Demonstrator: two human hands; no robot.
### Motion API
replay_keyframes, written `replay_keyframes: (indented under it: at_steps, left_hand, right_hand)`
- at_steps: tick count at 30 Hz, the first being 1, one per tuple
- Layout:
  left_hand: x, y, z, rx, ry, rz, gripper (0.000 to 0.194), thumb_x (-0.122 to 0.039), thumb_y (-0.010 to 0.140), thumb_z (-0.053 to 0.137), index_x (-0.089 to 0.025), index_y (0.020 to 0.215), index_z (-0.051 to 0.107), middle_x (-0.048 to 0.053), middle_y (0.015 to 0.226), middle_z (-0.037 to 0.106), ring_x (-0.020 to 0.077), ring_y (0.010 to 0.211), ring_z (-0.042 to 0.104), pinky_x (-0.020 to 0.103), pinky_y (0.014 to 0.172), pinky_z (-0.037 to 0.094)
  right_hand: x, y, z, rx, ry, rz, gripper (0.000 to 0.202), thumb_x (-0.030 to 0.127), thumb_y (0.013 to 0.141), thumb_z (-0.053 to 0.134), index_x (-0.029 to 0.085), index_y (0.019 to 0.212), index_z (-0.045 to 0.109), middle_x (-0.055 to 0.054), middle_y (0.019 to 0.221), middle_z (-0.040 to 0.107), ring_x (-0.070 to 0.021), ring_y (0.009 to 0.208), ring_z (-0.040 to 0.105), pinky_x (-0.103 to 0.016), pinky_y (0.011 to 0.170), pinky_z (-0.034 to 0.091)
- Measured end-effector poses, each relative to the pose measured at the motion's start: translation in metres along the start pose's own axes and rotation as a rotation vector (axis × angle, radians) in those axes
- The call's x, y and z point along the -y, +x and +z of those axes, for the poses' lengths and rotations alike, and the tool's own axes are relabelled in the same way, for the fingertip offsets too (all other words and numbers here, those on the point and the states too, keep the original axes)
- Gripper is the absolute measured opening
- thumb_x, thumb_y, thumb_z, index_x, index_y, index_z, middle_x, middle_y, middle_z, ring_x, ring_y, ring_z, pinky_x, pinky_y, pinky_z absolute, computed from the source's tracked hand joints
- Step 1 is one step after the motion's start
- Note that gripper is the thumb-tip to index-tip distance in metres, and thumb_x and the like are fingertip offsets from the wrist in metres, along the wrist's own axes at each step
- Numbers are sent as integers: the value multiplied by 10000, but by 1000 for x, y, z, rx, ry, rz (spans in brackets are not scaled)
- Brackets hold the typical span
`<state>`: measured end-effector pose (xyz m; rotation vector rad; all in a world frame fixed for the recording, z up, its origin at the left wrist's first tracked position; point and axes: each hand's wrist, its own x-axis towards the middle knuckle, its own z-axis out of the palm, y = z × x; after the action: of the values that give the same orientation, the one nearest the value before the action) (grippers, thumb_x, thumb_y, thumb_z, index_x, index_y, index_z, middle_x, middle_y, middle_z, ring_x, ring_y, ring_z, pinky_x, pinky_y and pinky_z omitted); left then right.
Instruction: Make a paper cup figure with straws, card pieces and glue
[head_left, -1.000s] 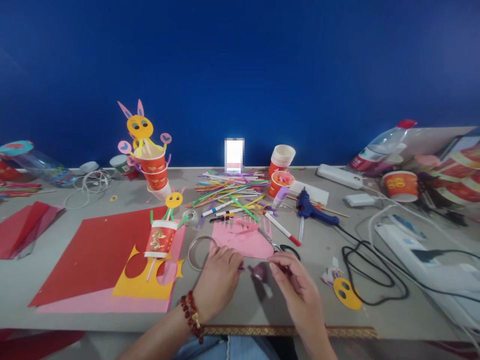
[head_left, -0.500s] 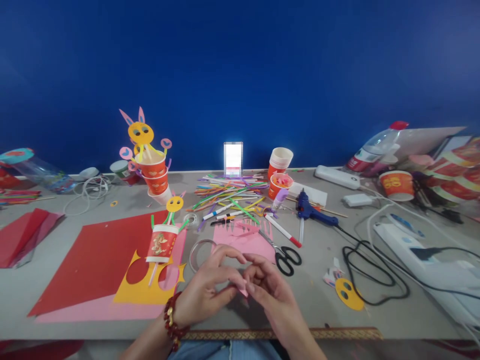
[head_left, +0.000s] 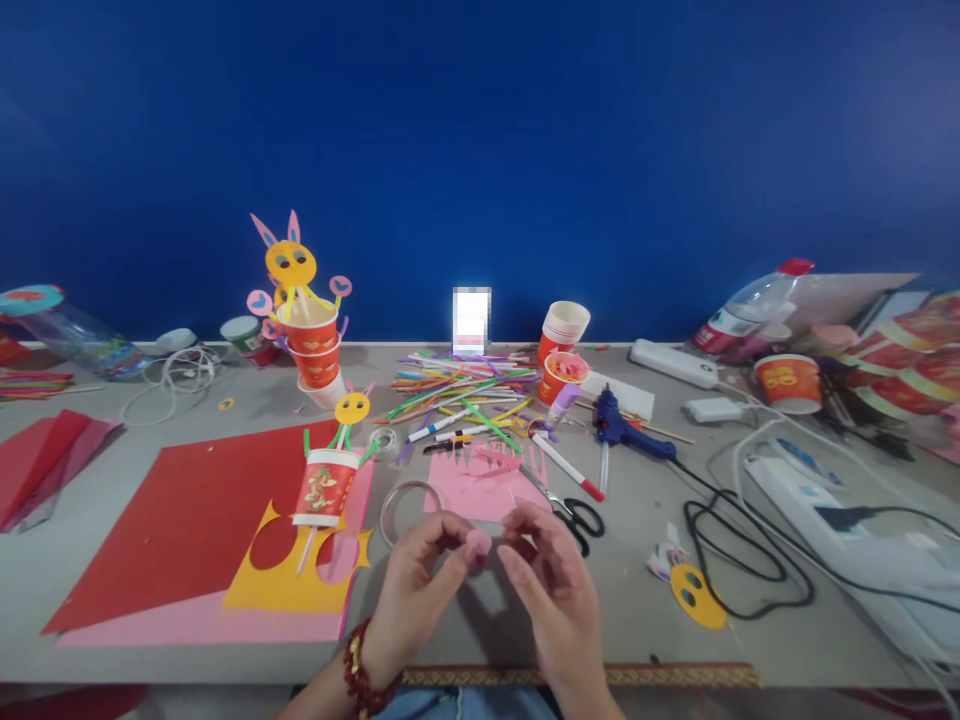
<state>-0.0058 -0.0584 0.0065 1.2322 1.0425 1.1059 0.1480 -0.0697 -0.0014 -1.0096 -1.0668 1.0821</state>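
Pinched between the thumb and fingers of my left hand [head_left: 427,565] is a small round pink paper piece [head_left: 478,543]. My right hand [head_left: 551,570] is just to its right, thumb and fingers curved and apart, with nothing visible between them. Beyond my hands lies a pink sheet [head_left: 480,485] with cut edges. Black-handled scissors [head_left: 581,522] lie behind my right hand, and a roll of clear tape [head_left: 390,510] is behind my left. A red cup figure [head_left: 324,490] with a yellow face lies on yellow paper [head_left: 255,580] to the left.
Stacked red cups with a rabbit figure [head_left: 313,340] stand back left. Colourful sticks [head_left: 465,385] are heaped at the back centre. A blue glue gun [head_left: 637,437], its cable, and a yellow rabbit head [head_left: 697,597] are right. A power strip [head_left: 817,530] lies far right.
My hands have moved apart. The pink piece, earlier between both hands, is now in my left hand alone, and my right hand has opened. The view has shifted slightly.
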Motion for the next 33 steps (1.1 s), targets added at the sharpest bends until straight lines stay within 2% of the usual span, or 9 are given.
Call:
replay_keyframes:
  at_steps: [3, 5, 10, 14, 19, 25, 33]
  left_hand:
    - [-7, 5, -4, 33, 11, -59, 234, -377, 918, 620, -167, 816, 625, 25, 726, 662, 142, 700, 609, 236, 684, 475]
    - [-12, 7, -6, 63, 75, -57, 246, -375, 918, 614, -166, 789, 621, 21, 710, 661, 135, 679, 603, 223, 660, 464]
    - [-24, 12, -10, 137, 242, -38, 232, -313, 938, 551, -171, 765, 613, 15, 707, 665, 130, 681, 617, 206, 648, 454]
    - [-27, 16, -14, 174, 321, -62, 195, -256, 915, 533, -176, 750, 601, 7, 668, 667, 128, 638, 620, 207, 624, 450]
    - [-27, 21, -17, 224, 402, -129, 158, -232, 874, 532, -186, 736, 594, 4, 653, 674, 135, 603, 626, 208, 567, 441]
    - [-32, 24, -16, 276, 468, -138, 146, -239, 858, 518, -191, 752, 605, 1, 641, 673, 137, 574, 617, 216, 548, 437]
    - [-35, 24, -14, 294, 503, -107, 142, -195, 847, 515, -193, 736, 603, -4, 645, 682, 129, 565, 604, 215, 549, 422]
  right_hand:
    - [7, 6, -7, 56, -61, -47, 25, 279, 885, 699, 255, 888, 701, -43, 1046, 587, -178, 992, 587, -228, 814, 504]
    - [13, 10, -9, 151, -106, -12, 91, 286, 890, 682, 229, 819, 679, -49, 1007, 580, -182, 953, 588, -233, 784, 492]
    - [24, 19, -10, 324, -227, 49, 135, 287, 913, 627, 201, 808, 633, -52, 952, 607, -171, 831, 586, -246, 713, 449]
    - [28, 25, -11, 395, -283, 99, 143, 273, 931, 590, 198, 809, 603, -33, 890, 626, -152, 746, 572, -240, 653, 426]
    - [31, 29, -12, 474, -373, 121, 115, 227, 926, 584, 198, 816, 599, -16, 873, 647, -146, 748, 583, -232, 656, 427]
    - [28, 31, -13, 488, -451, 165, 110, 238, 914, 597, 200, 812, 613, -5, 786, 652, -159, 703, 600, -246, 625, 429]
    - [23, 30, -12, 454, -462, 146, 104, 246, 884, 609, 193, 803, 647, -3, 722, 674, -159, 644, 608, -241, 581, 429]
